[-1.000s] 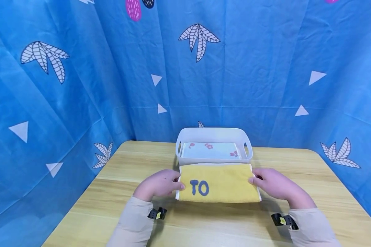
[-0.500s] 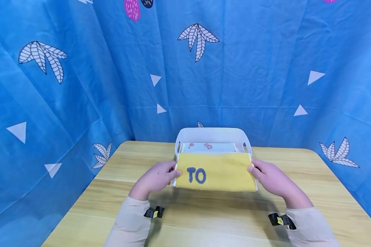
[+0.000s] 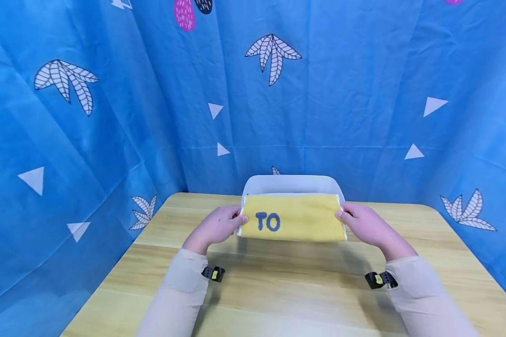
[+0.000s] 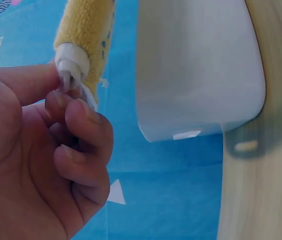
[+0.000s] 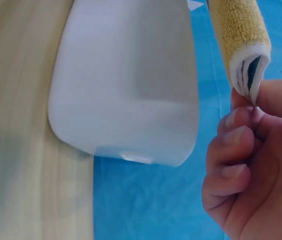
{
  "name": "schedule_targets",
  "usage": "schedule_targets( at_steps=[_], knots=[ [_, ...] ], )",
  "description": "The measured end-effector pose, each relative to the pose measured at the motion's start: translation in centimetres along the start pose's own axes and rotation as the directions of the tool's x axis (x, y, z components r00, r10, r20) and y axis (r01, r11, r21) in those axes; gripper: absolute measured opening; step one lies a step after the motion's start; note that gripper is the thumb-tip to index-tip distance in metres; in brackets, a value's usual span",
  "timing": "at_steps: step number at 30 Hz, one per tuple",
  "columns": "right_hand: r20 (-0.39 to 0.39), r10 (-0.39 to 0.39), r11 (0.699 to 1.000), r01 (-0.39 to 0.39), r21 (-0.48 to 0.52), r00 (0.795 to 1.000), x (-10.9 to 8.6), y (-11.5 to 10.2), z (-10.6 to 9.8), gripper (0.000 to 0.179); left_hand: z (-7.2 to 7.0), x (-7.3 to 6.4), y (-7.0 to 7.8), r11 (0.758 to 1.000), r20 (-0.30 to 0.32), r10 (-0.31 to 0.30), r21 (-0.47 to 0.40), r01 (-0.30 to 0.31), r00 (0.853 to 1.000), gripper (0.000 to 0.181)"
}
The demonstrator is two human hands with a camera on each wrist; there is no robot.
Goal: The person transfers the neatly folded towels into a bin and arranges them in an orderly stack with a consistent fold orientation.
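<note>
A folded yellow towel [image 3: 303,217] with white edging and the dark letters "TO" is stretched between both hands, raised above the table. My left hand [image 3: 220,224] pinches its left end between thumb and fingers; in the left wrist view the towel's rolled white edge [image 4: 73,60] sits in that pinch. At the right end my right hand [image 3: 364,225] pinches the other edge, where the right wrist view shows the folded layers [image 5: 251,65]. Behind and below the towel stands a white plastic basket [image 3: 293,181], its front and inside mostly hidden by the towel in the head view.
The wooden table [image 3: 286,290] carries the basket near its back edge. Blue patterned cloth [image 3: 341,93] hangs behind and at both sides. Cut-out handles pierce the basket's ends, one handle hole [image 5: 136,158] showing in the right wrist view.
Both hands have lifted the towel and moved it away from me, from in front of the basket to over it. The light cloth with red prints inside the basket is now covered from view.
</note>
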State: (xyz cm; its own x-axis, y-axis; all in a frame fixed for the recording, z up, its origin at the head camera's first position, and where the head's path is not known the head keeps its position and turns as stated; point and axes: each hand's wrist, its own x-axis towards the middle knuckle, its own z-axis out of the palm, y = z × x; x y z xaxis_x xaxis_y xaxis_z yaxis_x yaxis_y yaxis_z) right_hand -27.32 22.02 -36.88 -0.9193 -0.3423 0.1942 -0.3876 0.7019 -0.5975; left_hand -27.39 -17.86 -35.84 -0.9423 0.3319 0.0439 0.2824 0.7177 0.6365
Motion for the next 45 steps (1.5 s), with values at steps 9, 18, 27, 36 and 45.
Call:
schedule_targets(
  at_steps=[9,18,27,36,45],
  knots=[
    [0.037,0.042,0.996,-0.038,-0.086,0.998,3.4,0.4,-1.6,0.027,-0.8,3.3,-0.2,0.999,0.004,-0.034,0.013,0.034,0.999,0.023],
    [0.067,0.077,0.99,-0.069,-0.122,0.995,5.0,1.0,-2.1,0.03,-0.7,5.7,-0.5,0.997,-0.014,-0.072,0.039,0.073,0.997,0.03],
    [0.079,0.115,0.987,-0.105,-0.124,0.99,6.3,1.5,-1.7,0.029,-0.6,7.3,-0.7,0.994,-0.002,-0.099,0.041,0.099,0.995,0.03],
    [0.081,0.189,0.97,-0.174,-0.167,0.979,7.7,2.0,-0.9,0.03,-0.1,8.7,-0.7,0.986,0.021,-0.162,0.048,0.161,0.987,0.028],
    [0.057,0.239,0.94,-0.216,-0.263,0.969,8.1,1.7,-0.1,0.03,0.6,9.4,-1.2,0.982,0.005,-0.17,0.086,0.169,0.985,0.029]
  ],
)
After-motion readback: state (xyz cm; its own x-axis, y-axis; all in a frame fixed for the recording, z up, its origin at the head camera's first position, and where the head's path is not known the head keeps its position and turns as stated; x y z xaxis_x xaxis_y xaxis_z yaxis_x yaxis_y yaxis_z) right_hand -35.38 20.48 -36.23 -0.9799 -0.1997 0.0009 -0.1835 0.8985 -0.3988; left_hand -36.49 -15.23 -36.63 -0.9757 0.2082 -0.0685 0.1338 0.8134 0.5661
